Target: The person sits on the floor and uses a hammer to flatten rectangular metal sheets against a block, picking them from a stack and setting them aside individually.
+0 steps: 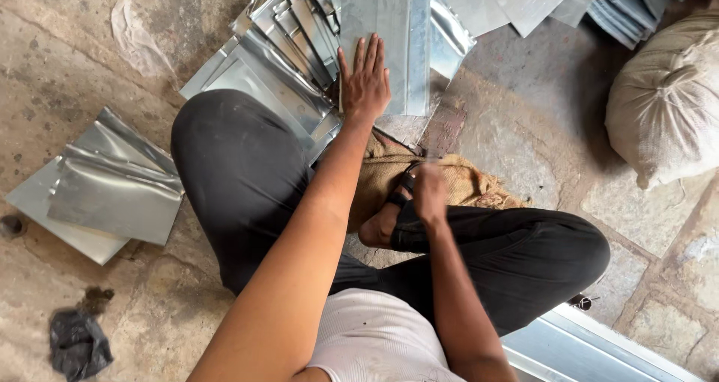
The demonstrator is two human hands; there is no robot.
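Pressing metal sheet (386, 45) | under left hand (365, 82) fingers (367, 52)

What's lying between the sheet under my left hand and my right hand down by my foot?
In the head view, a crumpled brown burlap cloth lies between the metal sheet under the left hand and the right hand, with a strip of stone floor.

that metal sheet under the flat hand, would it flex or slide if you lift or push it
The metal sheet looks thin with folded edges, so it probably stays fairly stiff yet light. It lies on other shiny sheets, so a push would likely make it slide. The left hand presses flat on it; the cut edges may be sharp.
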